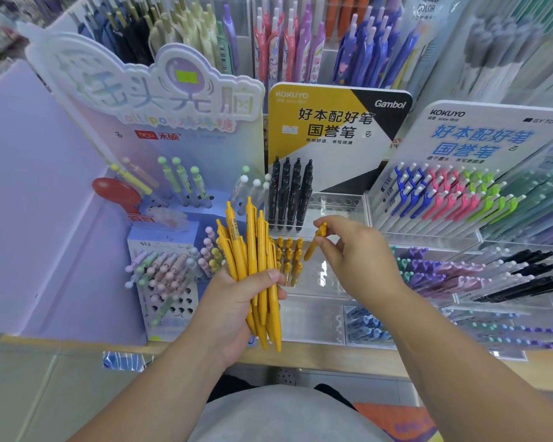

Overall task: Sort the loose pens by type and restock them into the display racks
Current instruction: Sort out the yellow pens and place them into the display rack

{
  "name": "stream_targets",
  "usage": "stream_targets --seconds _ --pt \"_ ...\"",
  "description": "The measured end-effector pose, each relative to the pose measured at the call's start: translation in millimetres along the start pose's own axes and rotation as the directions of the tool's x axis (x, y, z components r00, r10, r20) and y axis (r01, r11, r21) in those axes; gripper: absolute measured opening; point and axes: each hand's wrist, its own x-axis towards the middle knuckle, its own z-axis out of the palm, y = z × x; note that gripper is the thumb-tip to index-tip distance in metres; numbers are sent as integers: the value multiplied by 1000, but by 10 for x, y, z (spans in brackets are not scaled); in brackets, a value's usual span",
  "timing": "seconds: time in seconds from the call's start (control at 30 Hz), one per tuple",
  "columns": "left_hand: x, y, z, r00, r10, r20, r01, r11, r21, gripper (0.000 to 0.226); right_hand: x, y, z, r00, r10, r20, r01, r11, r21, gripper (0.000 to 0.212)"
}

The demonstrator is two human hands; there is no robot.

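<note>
The top step of the clear rack (339, 202) has open holes to the right of the black pens (289, 193). The low step has room right of the standing yellow pens (288, 255). The right hand (355, 253) with one pen (315, 244) hangs over it. The left hand (233, 307) and its bunch (256, 250) block the left.

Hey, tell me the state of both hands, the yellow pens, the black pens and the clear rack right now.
left hand, grips the bundle of yellow pens
right hand, pinches the single yellow pen
single yellow pen, tilted, beside the racked yellow pens
racked yellow pens, standing in the lower tier
black pens, standing in the upper tier
clear rack, partly filled, holes free
</note>
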Motion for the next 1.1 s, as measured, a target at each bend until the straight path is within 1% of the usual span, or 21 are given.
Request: stream_targets --seconds 0.17,0.23,0.47,0.57,0.67,0.73,0.83,0.87,0.97,1.1 --pt "9 0 -13 1000 4 -9 -5 1000 -7 35 -32 59 95 998 27 59 -23 998 -64 21" --pt "13 4 -24 1000 5 -12 -5 1000 -14 32 -45 69 150 995 52 80 -45 995 -87 22" --pt "2 26 -51 1000 -1 -10 1 1000 -31 26 -25 99 230 996 77 53 -71 993 -98 18" --pt "-16 48 -68 1000 2 -17 -2 1000 -21 34 -7 78 229 997 61 54 -56 993 -101 18" --pt "-37 55 -71 1000 8 -20 -8 1000 -20 37 21 67 225 997 43 56 -36 992 -125 20" --pt "-45 51 -73 1000 7 -23 -8 1000 -18 34 23 68 242 997 35 71 -23 987 -158 20" --pt "-54 50 -77 1000 5 -24 -6 1000 -12 27 -6 49 304 991 45 125 -11 966 -258 15" --pt "-57 51 -77 1000 6 -23 -6 1000 -11 27 -14 47 320 991 54 119 -21 964 -264 15" --pt "-69 53 -79 1000 15 -23 -15 1000 -1 32 -5 52 333 992 81 98 -55 968 -246 16" --pt "-92 39 -88 1000 17 -14 -17 1000 8 39 -4 39 322 984 112 141 -77 969 -236 19"
